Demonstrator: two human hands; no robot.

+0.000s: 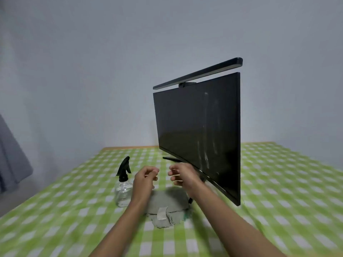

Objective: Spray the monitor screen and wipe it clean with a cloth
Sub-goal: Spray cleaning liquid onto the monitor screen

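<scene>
A black monitor point(198, 134) stands on the table, turned so its dark screen faces left; pale streaks and smudges run down its right half. A clear spray bottle point(123, 190) with a black trigger head stands upright to the left of my hands. A folded grey cloth point(168, 204) with a white tag lies flat on the table below my hands. My left hand point(144, 179) and my right hand point(182, 175) hover side by side above the cloth, fingers loosely curled and apart, holding nothing. The right hand is just in front of the screen's lower edge.
The table wears a green and white checked cloth point(278, 191). A black light bar point(200, 72) sits on top of the monitor. The monitor's black stand foot point(171, 159) reaches out behind my hands. Grey fabric point(11, 156) hangs at the far left by the wall.
</scene>
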